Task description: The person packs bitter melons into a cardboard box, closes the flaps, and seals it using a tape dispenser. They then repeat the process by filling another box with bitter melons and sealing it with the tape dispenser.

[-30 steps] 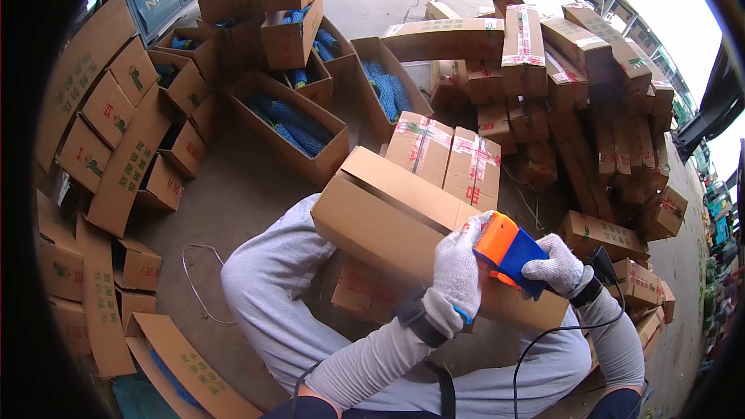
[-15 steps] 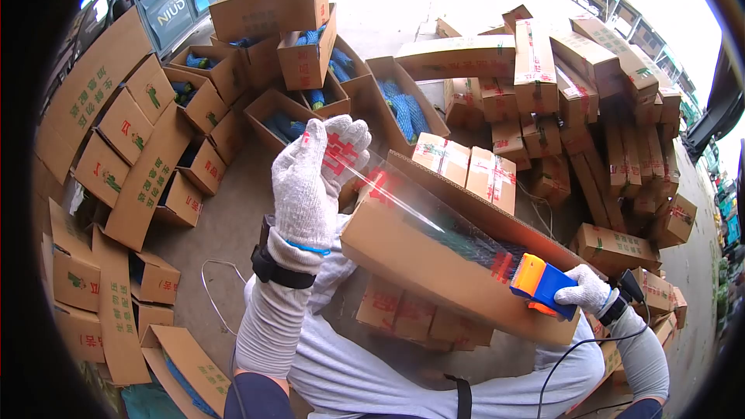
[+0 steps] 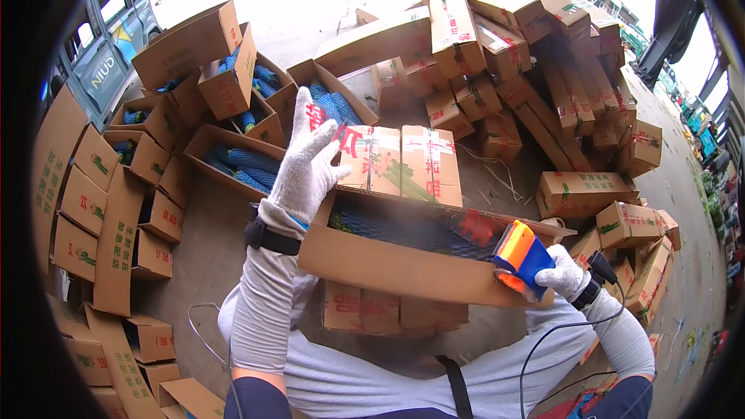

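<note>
My left hand [image 3: 304, 163], in a pale knit glove, is raised at the left end of a long open carton [image 3: 411, 268]. Its fingers are spread, and clear tape [image 3: 349, 142] with red print clings to them. My right hand [image 3: 565, 273], gloved too, is closed around a blue and orange tape dispenser [image 3: 526, 257] at the carton's right end. More red print shows beside the dispenser; the clear tape between is hard to make out. Dark blue netted contents [image 3: 388, 225] lie inside the carton, which rests across my lap.
Small taped cartons [image 3: 431, 163] stand just beyond the long one. Open cartons with blue netted items [image 3: 240, 167] are at the left. Taped cartons [image 3: 458, 39] are heaped at the right. A cable [image 3: 529, 341] hangs from my right wrist. A vehicle [image 3: 109, 39] is behind.
The view has swung right. The long carton lies more level, and more of its contents shows. My left hand's fingers have spread apart; the right hand still holds the dispenser.
</note>
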`<state>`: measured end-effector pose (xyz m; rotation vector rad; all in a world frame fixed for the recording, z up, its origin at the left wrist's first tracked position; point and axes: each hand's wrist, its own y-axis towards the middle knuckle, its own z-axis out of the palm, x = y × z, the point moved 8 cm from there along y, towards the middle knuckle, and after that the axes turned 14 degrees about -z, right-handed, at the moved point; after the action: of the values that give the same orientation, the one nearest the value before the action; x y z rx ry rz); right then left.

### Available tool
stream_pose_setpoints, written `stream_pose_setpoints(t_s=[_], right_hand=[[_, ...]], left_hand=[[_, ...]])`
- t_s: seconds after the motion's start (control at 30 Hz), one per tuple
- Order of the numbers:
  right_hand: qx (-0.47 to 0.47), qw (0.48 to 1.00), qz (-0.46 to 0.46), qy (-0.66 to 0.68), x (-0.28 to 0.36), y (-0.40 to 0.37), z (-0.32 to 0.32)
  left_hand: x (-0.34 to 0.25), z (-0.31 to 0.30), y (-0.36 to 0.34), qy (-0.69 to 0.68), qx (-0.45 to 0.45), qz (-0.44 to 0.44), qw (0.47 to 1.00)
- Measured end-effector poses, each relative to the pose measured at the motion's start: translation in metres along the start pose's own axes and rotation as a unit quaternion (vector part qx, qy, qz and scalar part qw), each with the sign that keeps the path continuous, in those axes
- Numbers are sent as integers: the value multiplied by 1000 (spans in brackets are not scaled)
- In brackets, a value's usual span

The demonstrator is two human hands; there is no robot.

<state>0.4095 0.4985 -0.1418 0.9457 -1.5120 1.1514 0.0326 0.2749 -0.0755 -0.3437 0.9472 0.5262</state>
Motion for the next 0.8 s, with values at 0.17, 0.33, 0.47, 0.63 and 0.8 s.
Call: stream_pose_setpoints(t_s=[0.17, 0.33, 0.47, 0.63, 0.8], right_hand=[[7, 997, -60, -38, 12, 1, 8], [57, 992, -84, 70, 58, 32, 4], [73, 995, -50, -49, 57, 83, 14], [92, 993, 15, -67, 42, 86, 21], [116, 986, 59, -100, 64, 76, 40]], left_hand=[[39, -36, -40, -70, -76, -50, 993], [46, -49, -42, -89, -102, -42, 990], [46, -42, -46, -51, -133, -22, 990], [45, -58, -46, -152, -179, 7, 972], [-29, -115, -91, -23, -329, 87, 940]])
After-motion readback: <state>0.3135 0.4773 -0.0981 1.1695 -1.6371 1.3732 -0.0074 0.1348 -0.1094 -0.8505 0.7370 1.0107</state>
